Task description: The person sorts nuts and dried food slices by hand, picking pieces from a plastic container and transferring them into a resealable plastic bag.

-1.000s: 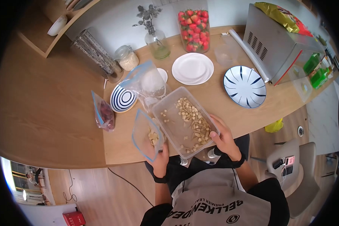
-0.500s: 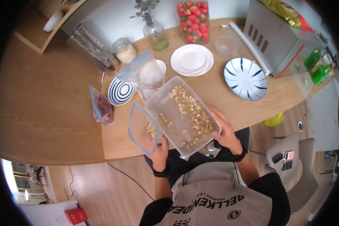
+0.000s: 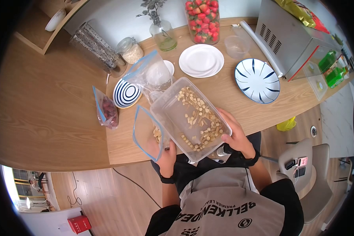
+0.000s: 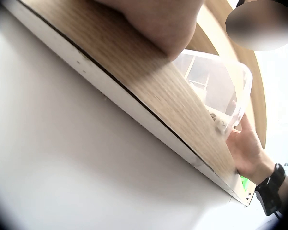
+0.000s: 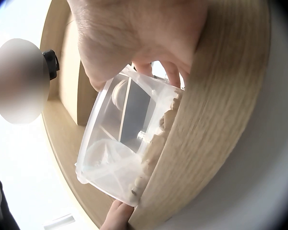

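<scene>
A clear plastic container (image 3: 169, 106) with pale tan dried pieces (image 3: 206, 129) tilts over the table's front edge. My right hand (image 3: 238, 135) grips its right side, thumb on the rim. The right wrist view shows the container (image 5: 93, 129) close under that hand, the pieces (image 5: 153, 153) lying along its lower side. My left hand (image 3: 168, 159) is at the container's left side and holds an open blue-edged zip bag (image 3: 143, 133) with pale slices inside. Its fingers show partly through the bag's clear film. Low in the right wrist view, left-hand fingers (image 5: 117, 215) meet the container's corner.
Behind the container stand another zip bag (image 3: 155, 74) with white contents, stacked white plates (image 3: 200, 59) and a strawberry jar (image 3: 202, 23). A striped plate (image 3: 126, 94) and a bag of dark red pieces (image 3: 106, 110) sit left; a blue-rimmed plate (image 3: 257, 80) lies right.
The tan pieces have slid inside the container, spreading toward its near left corner and then gathering toward its right side. Both hands keep their holds; the container's tilt has shifted slightly.
</scene>
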A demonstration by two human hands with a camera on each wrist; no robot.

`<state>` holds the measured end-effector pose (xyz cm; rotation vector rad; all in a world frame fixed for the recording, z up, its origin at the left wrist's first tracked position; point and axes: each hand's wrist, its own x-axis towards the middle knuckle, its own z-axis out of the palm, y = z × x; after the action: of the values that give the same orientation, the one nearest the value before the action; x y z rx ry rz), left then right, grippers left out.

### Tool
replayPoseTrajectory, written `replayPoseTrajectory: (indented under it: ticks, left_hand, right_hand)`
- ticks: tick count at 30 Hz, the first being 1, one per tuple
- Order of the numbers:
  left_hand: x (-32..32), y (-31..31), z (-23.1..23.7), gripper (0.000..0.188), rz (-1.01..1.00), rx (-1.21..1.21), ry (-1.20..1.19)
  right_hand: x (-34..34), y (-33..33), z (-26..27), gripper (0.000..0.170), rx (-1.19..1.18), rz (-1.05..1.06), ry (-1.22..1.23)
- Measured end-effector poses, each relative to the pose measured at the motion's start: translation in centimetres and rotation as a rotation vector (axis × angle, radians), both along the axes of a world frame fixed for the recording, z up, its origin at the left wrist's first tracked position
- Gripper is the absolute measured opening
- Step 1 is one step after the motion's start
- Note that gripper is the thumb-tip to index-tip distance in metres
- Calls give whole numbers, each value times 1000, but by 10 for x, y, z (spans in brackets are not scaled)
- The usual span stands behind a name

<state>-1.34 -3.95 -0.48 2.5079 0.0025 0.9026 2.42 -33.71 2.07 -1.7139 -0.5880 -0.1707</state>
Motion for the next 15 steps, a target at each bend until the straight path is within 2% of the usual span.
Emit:
replayPoseTrajectory:
  ticks: [5, 10, 12, 15]
  left_hand:
    - [0, 1, -3, 53, -7, 12, -15]
    - [2, -2, 4, 43, -25, -53, -8]
    - [4, -4, 8, 40, -24, -40, -23]
    - [7, -8, 13, 36, -23, -28, -53]
  right_hand:
    - [0, -1, 2, 79, 37, 27, 41]
    - [-1, -1, -5, 71, 117, 26, 64]
    - [-3, -1, -9, 63, 245, -55, 222]
    - [-2, 0, -9, 57, 330, -77, 277]
